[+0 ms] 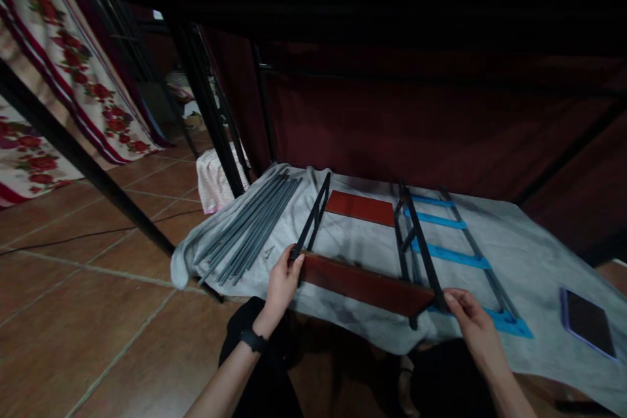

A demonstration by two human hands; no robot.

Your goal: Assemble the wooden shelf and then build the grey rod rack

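A black frame (422, 249) with reddish-brown boards lies before me on the cloth-covered table. Its near board (365, 284) tilts toward me, and a second board (360, 207) sits farther back between the side rails. My left hand (283, 284), with a dark band at the wrist, is closed on the frame's near left corner, thumb on top. At the near right corner my right hand (471, 321) pinches the end of the right rail. The undersides of both grips are hidden.
Several grey rods (255, 225) lie bundled at left, with small pieces (268, 252) beside them. A rack with blue slats (453, 255) lies right of the frame. A phone (588, 322) rests at far right. Dark posts (206, 101) and an overhead surface enclose the table (533, 261).
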